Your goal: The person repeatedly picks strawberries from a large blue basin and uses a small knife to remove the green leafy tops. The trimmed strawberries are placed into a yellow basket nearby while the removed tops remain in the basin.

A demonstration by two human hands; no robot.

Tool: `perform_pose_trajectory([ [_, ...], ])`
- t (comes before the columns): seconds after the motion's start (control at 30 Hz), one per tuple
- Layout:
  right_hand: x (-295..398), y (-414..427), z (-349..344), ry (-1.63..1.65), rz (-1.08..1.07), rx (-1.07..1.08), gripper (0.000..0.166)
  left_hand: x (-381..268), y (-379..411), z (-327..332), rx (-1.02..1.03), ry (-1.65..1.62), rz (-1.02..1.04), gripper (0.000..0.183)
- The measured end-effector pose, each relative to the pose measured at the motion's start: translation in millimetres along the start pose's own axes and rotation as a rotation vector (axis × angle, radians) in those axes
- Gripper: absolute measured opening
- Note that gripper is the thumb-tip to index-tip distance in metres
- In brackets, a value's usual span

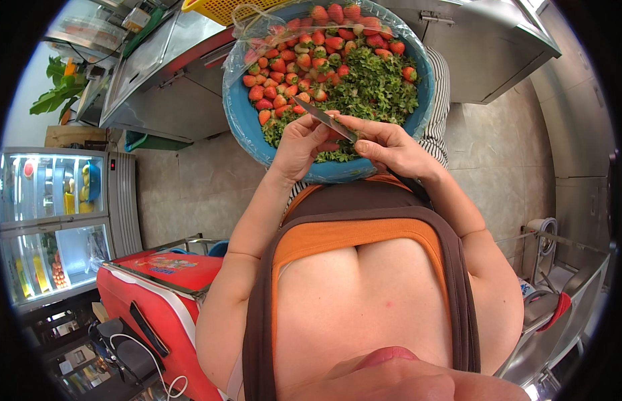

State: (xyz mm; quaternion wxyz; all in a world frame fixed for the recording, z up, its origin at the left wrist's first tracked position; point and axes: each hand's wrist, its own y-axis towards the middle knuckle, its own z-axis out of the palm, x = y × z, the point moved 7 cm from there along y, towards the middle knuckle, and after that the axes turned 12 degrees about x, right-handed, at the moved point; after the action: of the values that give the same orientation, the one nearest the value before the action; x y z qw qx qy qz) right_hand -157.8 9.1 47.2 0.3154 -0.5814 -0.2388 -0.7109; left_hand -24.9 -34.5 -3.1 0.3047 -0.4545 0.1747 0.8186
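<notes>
My right hand [394,148] grips a knife; its metal blade [323,119] points up and to the left, across the gap between my hands. Close to that blade, my left hand [305,143] has its fingers curled, and the blade and fingers hide whatever may be between them. Both hands are over the near side of a large blue plastic tub [238,125] lined with clear plastic film. Red strawberries [278,65] fill its far and left parts. Cut green strawberry tops [376,87] are heaped on the right and along the near side.
A yellow plastic basket [215,11] stands beyond the tub. Steel cabinets [190,100] flank it on the left and right. A lit glass-door refrigerator [55,190] is at far left, with a red cooler box [155,290] nearer me. Striped trousers [439,100] show beside the tub.
</notes>
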Motion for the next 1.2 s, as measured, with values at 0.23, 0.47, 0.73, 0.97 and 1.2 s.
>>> perform_pose_trajectory([
  [0.23,-8,3,-4,-0.119,0.015,-0.120,0.048,8,-2,-13,-0.060,0.140,-0.076,0.029],
  [0.47,-28,0,-33,-0.004,0.094,-0.225,0.053,17,-1,7,-0.019,0.181,-0.196,0.035],
  [0.73,-37,2,-37,0.141,0.114,-0.207,0.057,-49,25,-96,-0.354,0.573,-0.123,0.036],
  [0.97,-30,1,-32,0.178,0.091,-0.205,0.052,-52,48,-76,-0.273,1.703,-0.470,0.039],
  [1.2,-29,1,-33,0.181,0.047,-0.142,0.049,-57,39,-78,-0.330,1.169,-0.153,0.038],
])
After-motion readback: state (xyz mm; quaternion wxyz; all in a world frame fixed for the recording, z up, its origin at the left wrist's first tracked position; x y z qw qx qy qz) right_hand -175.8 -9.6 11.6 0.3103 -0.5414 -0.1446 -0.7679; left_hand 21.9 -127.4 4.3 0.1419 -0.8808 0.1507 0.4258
